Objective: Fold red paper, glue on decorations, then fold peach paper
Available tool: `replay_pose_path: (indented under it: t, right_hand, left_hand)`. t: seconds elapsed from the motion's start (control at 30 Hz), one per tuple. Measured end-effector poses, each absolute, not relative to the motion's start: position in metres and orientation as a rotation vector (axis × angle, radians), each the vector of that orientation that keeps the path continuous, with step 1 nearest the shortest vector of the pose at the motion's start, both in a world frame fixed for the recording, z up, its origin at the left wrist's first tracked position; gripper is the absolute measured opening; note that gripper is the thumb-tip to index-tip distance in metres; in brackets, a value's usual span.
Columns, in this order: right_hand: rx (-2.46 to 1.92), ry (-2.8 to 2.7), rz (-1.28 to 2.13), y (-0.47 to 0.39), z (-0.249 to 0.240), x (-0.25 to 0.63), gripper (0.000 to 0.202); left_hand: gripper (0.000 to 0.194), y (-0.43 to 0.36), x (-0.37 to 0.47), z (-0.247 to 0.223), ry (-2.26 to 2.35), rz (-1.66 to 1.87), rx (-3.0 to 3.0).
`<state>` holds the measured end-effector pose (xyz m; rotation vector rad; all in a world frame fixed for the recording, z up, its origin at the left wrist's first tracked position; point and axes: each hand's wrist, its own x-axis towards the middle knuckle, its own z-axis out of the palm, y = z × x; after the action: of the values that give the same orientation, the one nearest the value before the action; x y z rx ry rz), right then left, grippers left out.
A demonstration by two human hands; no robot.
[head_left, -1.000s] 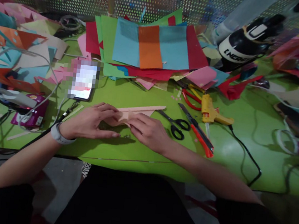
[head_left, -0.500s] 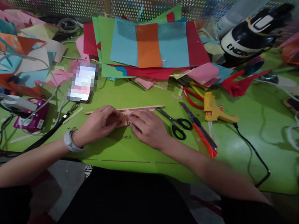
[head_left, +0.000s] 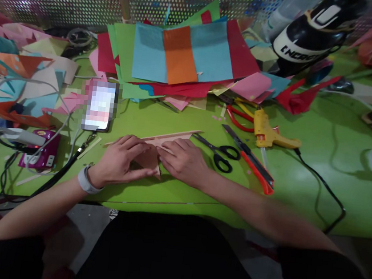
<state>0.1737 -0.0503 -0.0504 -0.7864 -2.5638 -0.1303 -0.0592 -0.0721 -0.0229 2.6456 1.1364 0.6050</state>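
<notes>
A pinkish-tan piece of paper point(head_left: 148, 156) lies folded at the table's front, a flap of it pointing toward me. My left hand point(head_left: 120, 158) rests on its left side, thumb stretched along the near edge and spread from the other fingers. On the paper's right part, my right hand point(head_left: 182, 160) has its fingers bent and pressed together over it; the fingertips are partly hidden. A thin tan strip point(head_left: 173, 132) runs along behind both hands. Black-handled scissors point(head_left: 220, 152) lie just right of my right hand, beside a red-handled utility knife point(head_left: 253, 165).
A yellow glue gun point(head_left: 267, 131) and red-handled pliers point(head_left: 240, 119) lie at right. Stacked coloured paper point(head_left: 212, 55) stands behind, with a black bottle point(head_left: 312, 37) beyond it. At left are a phone point(head_left: 100, 105), a purple power socket point(head_left: 48, 153) and cables.
My left thumb has moved toward me and away from the other fingers, and more of the paper flap now shows between them. My right hand has stayed nearly in place.
</notes>
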Motion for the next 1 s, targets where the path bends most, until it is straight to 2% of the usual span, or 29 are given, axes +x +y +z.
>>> replay_pose_path:
  t: [0.07,0.17,0.23,0.33,0.37,0.47,0.63,1.0]
  right_hand:
    - [-0.778,-2.551,-0.13,-0.05,-0.05,0.173,0.026]
    - [-0.754,-2.52,-0.126,-0.049,-0.05,0.173,0.024]
    - [-0.746,-2.513,-0.108,-0.048,-0.051,0.173,0.024]
    - [-0.761,-2.536,-0.047,-0.047,-0.054,0.174,0.026]
    - [-0.767,-2.546,-0.017,-0.046,-0.054,0.174,0.026]
    - [-0.768,-2.551,0.045,-0.046,-0.055,0.172,0.026]
    - [-0.79,-2.517,-0.021,-0.046,-0.054,0.169,0.029]
    - [-0.865,-2.542,0.013,-0.041,-0.054,0.169,0.027]
  left_hand:
    - [0.068,-0.072,-0.06,-0.023,1.103,0.589,2.722]
    - [0.073,-0.072,-0.061,-0.027,1.085,0.555,2.814]
    - [0.062,-0.072,-0.061,-0.028,1.086,0.569,2.85]
    - [0.026,-0.072,-0.06,-0.027,1.173,0.639,2.882]
    - [0.019,-0.071,-0.06,-0.026,1.234,0.639,2.877]
    - [0.023,-0.064,-0.056,-0.024,1.41,0.523,2.829]
    - [0.022,-0.045,-0.049,-0.03,1.368,0.317,2.869]
    - [0.02,-0.038,-0.048,-0.037,1.307,0.445,3.084]
